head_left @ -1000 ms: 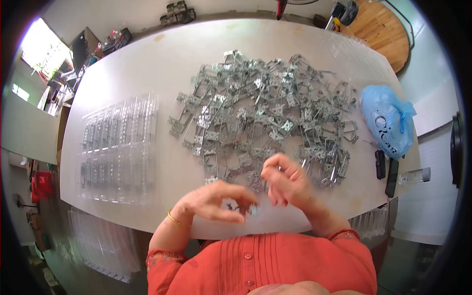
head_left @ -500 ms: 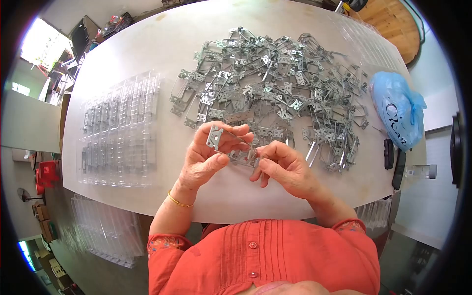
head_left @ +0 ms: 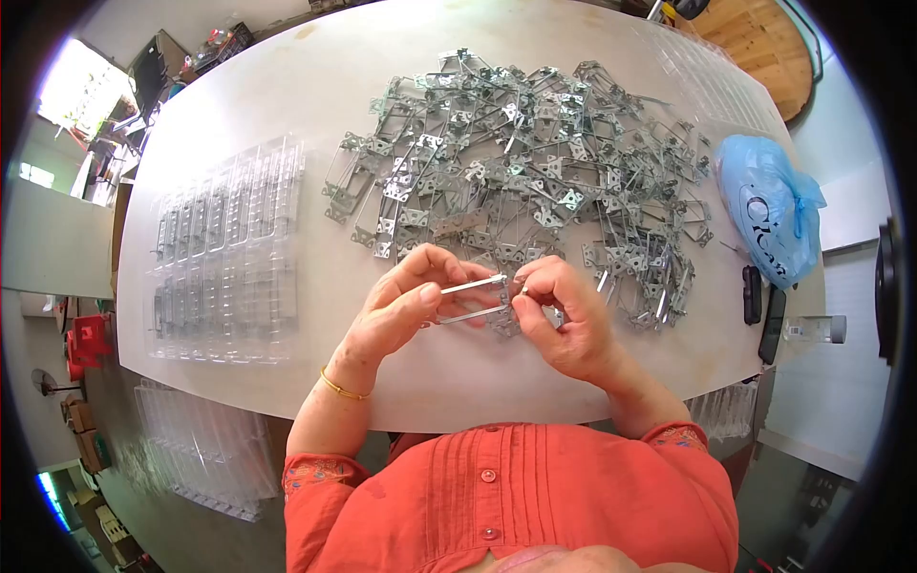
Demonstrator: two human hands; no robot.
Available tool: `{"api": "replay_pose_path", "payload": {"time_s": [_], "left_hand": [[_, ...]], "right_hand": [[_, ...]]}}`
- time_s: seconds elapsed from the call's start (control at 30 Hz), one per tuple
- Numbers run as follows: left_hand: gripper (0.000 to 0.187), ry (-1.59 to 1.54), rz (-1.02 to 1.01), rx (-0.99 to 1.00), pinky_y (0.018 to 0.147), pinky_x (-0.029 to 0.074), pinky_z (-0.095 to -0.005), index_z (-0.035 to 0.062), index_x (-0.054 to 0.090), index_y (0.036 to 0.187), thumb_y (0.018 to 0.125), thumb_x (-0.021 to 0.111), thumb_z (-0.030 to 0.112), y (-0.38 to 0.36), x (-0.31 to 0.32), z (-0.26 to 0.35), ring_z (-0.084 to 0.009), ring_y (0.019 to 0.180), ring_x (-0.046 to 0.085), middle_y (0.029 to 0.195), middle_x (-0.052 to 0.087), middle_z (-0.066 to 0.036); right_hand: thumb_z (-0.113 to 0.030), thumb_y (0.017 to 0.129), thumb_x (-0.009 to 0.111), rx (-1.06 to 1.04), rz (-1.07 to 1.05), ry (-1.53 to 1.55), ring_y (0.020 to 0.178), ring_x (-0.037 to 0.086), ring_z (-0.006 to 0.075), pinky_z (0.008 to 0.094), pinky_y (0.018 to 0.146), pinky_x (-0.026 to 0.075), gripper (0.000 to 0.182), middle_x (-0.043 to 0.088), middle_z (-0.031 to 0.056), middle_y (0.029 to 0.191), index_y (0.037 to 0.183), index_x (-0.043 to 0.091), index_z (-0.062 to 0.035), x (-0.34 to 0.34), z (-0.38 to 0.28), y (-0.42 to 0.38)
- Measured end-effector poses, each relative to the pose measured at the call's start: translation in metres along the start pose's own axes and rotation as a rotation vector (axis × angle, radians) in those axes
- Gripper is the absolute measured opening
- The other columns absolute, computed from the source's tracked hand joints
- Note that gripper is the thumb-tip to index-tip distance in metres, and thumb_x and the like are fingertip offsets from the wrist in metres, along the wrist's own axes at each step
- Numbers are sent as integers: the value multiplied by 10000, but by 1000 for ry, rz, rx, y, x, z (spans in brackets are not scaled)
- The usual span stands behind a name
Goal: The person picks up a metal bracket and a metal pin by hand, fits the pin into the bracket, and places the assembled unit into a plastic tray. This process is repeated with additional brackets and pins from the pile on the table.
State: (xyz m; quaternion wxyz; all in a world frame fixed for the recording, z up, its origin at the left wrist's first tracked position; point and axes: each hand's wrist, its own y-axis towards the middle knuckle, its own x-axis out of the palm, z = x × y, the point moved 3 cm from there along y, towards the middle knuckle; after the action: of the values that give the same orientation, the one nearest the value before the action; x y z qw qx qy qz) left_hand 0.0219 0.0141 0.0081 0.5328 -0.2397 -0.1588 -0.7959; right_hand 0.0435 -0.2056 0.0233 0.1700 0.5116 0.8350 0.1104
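Note:
Between my two hands, over the near part of the white table [head_left: 315, 387], is a metal part [head_left: 475, 286] with two parallel rods. My left hand [head_left: 401, 304] grips its left end between thumb and fingers. At its right end my right hand [head_left: 565, 315] is closed in a pinch, and what sits between those fingertips is too small to make out. A large heap of similar metal brackets [head_left: 516, 162] lies just beyond my hands. To the left is a clear plastic tray [head_left: 224, 253] with metal parts in some slots of its upper half.
At the right edge are a blue plastic bag [head_left: 772, 210], two dark objects [head_left: 753, 296] and a clear bottle [head_left: 812, 329]. More clear trays [head_left: 712, 86] lie at the back right. Below the table's left edge are stacked clear trays [head_left: 205, 444].
The metal part has turned in my hands, so its two rods now show side by side pointing right. My left fingers have shifted around it, and my right hand has moved slightly right.

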Motion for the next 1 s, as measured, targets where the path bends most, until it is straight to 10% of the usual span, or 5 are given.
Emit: {"api": "replay_pose_path", "payload": {"time_s": [0.2, 0.37, 0.53, 1.0], "left_hand": [[296, -60, 6, -195, 509, 602, -384, 10, 529, 1063, 1055, 537, 306, -3, 10, 0, -344, 740, 742, 1120, 687, -312], [266, -51, 49, -151, 474, 587, -344, 9, 538, 1030, 1052, 543, 274, 0, 6, 0, -310, 707, 736, 1149, 675, -334], [245, -63, 46, -166, 490, 593, -347, 15, 550, 1009, 1046, 560, 258, -1, 5, -3, -300, 717, 733, 1173, 673, -329], [181, -20, 8, -191, 519, 510, -285, 15, 571, 1022, 1056, 557, 193, -3, 8, -3, -230, 720, 682, 1232, 662, -309]], "right_hand": [[43, 919, 697, -140, -37, -160, 755, 602, 112, 263, 635, 510, 172, 618, 108, 1038, 1036, 596, -30, 0, -7, 3], [32, 938, 701, -240, 47, -341, 746, 609, 112, 256, 648, 519, 151, 643, 119, 1063, 1048, 613, -22, -14, -17, 7], [75, 943, 684, -56, 237, 174, 877, 698, 131, 248, 727, 601, 186, 663, 166, 1126, 1079, 581, 1, -5, -7, -1], [73, 918, 717, -267, 160, -137, 871, 725, 181, 263, 701, 622, 253, 676, 192, 1114, 1111, 580, -15, -8, -9, -1]]}}
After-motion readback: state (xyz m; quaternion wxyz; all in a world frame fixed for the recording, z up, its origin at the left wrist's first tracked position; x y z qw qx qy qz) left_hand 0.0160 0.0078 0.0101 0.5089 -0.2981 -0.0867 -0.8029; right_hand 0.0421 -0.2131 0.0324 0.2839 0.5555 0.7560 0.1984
